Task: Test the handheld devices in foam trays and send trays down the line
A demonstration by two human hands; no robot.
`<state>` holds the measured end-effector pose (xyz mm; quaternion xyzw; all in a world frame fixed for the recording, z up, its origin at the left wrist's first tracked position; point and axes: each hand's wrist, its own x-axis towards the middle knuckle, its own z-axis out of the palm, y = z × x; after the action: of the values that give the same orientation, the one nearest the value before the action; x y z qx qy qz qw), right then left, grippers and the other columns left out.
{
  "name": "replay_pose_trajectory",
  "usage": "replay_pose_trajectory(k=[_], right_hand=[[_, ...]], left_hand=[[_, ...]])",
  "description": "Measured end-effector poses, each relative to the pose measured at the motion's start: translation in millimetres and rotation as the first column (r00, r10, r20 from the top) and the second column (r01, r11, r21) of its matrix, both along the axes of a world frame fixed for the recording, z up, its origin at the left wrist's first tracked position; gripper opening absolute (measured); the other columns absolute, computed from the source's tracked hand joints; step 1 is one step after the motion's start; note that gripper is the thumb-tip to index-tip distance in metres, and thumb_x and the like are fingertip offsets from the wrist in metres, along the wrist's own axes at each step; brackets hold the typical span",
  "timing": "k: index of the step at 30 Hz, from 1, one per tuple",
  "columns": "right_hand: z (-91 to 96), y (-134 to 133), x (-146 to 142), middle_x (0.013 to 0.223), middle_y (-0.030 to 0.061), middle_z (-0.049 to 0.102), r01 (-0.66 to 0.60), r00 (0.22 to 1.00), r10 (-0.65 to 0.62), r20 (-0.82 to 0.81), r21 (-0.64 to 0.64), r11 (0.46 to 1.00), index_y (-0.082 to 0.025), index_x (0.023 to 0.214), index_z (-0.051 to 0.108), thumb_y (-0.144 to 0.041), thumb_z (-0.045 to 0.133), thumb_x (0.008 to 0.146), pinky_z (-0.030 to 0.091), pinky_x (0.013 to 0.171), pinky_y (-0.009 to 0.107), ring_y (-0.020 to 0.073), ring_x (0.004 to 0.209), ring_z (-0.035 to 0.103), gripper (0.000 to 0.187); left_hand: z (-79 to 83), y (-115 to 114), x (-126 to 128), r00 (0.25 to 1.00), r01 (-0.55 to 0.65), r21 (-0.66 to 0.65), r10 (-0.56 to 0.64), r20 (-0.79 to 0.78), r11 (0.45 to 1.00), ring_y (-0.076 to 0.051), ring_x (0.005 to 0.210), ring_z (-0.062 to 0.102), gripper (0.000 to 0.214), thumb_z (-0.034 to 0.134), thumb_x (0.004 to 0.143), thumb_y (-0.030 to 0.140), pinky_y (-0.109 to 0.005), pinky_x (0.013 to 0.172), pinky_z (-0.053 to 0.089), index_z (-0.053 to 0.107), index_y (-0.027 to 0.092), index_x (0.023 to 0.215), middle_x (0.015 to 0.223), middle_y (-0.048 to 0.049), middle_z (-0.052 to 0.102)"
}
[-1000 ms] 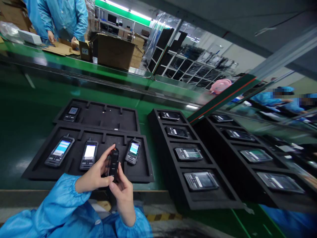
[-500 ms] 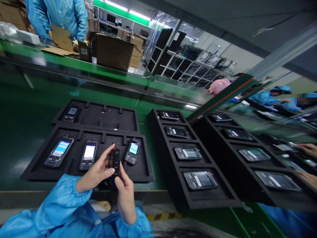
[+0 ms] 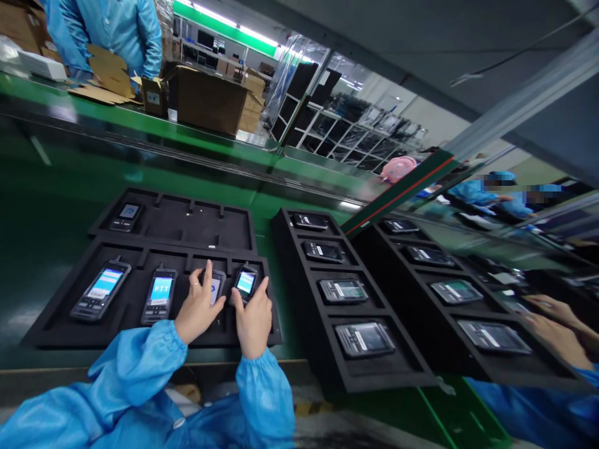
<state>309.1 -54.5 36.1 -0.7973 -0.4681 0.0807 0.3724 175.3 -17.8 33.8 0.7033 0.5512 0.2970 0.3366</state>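
In the near black foam tray [image 3: 51, 324] lie several handheld radios with lit screens. My left hand [image 3: 199, 310] is over the third radio [image 3: 216, 285], fingers and thumb at its sides, partly hiding it. My right hand [image 3: 255, 319] has thumb and fingers on either side of the rightmost radio [image 3: 246, 280], which lies slightly tilted in its slot. Left of my hands, one radio [image 3: 160, 293] shows "PTT" on a blue screen, and another radio [image 3: 102, 290] lies at the far left with a blue and white screen.
Behind is a second foam tray [image 3: 201, 224] with one radio [image 3: 125, 216] at its left. To the right stand two stacks of foam trays [image 3: 344, 371] holding several radios. A co-worker's hands [image 3: 556, 324] are at the far right; another person [image 3: 116, 37] handles cardboard across the bench.
The radio that was held upright in both hands is now down in the tray under my left hand. My right hand has moved right to the rightmost radio. The second radio's screen now reads "PTT".
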Motion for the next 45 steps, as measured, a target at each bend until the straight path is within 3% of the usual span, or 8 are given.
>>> replay_pose_trajectory(k=[8, 10, 13, 18, 23, 29, 34, 45], right_hand=[[2.9, 24, 0, 0.099, 0.0229, 0.068, 0.047, 0.997, -0.039, 0.071, -0.122, 0.991, 0.001, 0.146, 0.029, -0.034, 0.063, 0.073, 0.047, 0.081, 0.043, 0.0337, 0.096, 0.061, 0.088], [8.3, 19, 3, 0.099, 0.0217, 0.069, 0.063, 0.998, -0.058, 0.036, -0.146, 0.987, 0.0, 0.148, 0.026, -0.033, 0.064, 0.071, 0.048, 0.079, 0.042, 0.0333, 0.093, 0.063, 0.092], [16.0, 4, -4, 0.108, 0.0189, 0.068, 0.05, 0.997, -0.056, -0.052, -0.113, 0.992, -0.006, 0.151, 0.019, -0.035, 0.067, 0.071, 0.051, 0.083, 0.041, 0.0317, 0.099, 0.065, 0.098], [27.6, -33, -38, 0.125, 0.0136, 0.062, -0.107, 0.96, 0.146, -0.241, 0.166, 0.98, -0.017, 0.152, 0.016, -0.039, 0.071, 0.073, 0.051, 0.094, 0.042, 0.0258, 0.109, 0.061, 0.098], [29.1, -62, -50, 0.137, 0.0107, 0.055, -0.27, 0.767, 0.375, -0.52, 0.269, 0.925, -0.024, 0.147, 0.033, -0.031, 0.076, 0.071, 0.056, 0.09, 0.036, 0.0216, 0.106, 0.062, 0.088], [24.7, -71, -49, 0.125, 0.0044, 0.065, -0.223, 0.566, 0.453, -0.689, 0.401, 0.888, -0.031, 0.12, 0.064, -0.036, 0.075, 0.075, 0.056, 0.092, 0.032, 0.0188, 0.107, 0.065, 0.046], [35.8, -72, -45, 0.102, 0.0033, 0.07, -0.266, 0.71, 0.453, -0.539, 0.391, 0.881, -0.027, 0.091, 0.073, -0.028, 0.069, 0.082, 0.056, 0.087, 0.028, 0.016, 0.097, 0.066, 0.01], [42.3, -70, -44, 0.091, 0.0008, 0.067, -0.348, 0.878, 0.472, -0.08, 0.571, 0.743, -0.025, 0.096, 0.068, -0.008, 0.056, 0.085, 0.055, 0.077, 0.027, 0.0145, 0.087, 0.065, 0.024]], left_hand=[[-1.1, -5, -3, 0.982, -0.008, 0.197, 0.045, -0.184, 0.98, -0.037, 0.12, 0.043, 0.066, 0.055, 0.086, 0.031, -0.058, 0.1, 0.039, 0.034, 0.011, 0.146, 0.126, -0.021, 0.046], [2.9, -7, -9, 0.999, -0.025, 0.21, 0.031, -0.026, 0.977, -0.034, 0.123, 0.043, 0.063, 0.053, 0.088, 0.034, -0.055, 0.105, 0.037, 0.037, 0.015, 0.145, 0.128, -0.0182, 0.046], [8.3, -11, -12, 0.941, 0.011, 0.011, -0.014, 0.337, 1.0, -0.026, 0.113, 0.053, 0.058, 0.053, 0.088, 0.041, -0.046, 0.1, 0.045, 0.04, 0.025, 0.143, 0.13, -0.0123, 0.047], [21.3, -12, -10, 0.8, 0.106, -0.219, 0.047, 0.598, 0.97, -0.021, 0.099, 0.063, 0.061, 0.053, 0.087, 0.053, -0.037, 0.09, 0.052, 0.047, 0.021, 0.138, 0.122, -0.0105, 0.059], [43.9, -11, -22, 0.635, 0.063, -0.458, 0.318, 0.704, 0.887, -0.026, 0.114, 0.06, 0.054, 0.061, 0.082, 0.056, -0.034, 0.099, 0.047, 0.064, 0.015, 0.117, 0.116, -0.0087, 0.068], [55.1, -18, -33, 0.6, 0.063, -0.495, 0.364, 0.713, 0.867, -0.027, 0.111, 0.062, 0.054, 0.063, 0.082, 0.056, -0.035, 0.094, 0.051, 0.064, 0.013, 0.116, 0.114, -0.0093, 0.07], [53.1, -20, -36, 0.588, -0.005, -0.49, 0.399, 0.704, 0.872, -0.027, 0.118, 0.058, 0.054, 0.066, 0.078, 0.057, -0.034, 0.102, 0.045, 0.068, 0.015, 0.112, 0.118, -0.0088, 0.069], [60.7, -27, -35, 0.602, 0.105, -0.524, 0.366, 0.71, 0.845, -0.029, 0.1, 0.066, 0.067, 0.072, 0.068, 0.063, -0.035, 0.084, 0.053, 0.068, 0.012, 0.111, 0.109, -0.0127, 0.072]])
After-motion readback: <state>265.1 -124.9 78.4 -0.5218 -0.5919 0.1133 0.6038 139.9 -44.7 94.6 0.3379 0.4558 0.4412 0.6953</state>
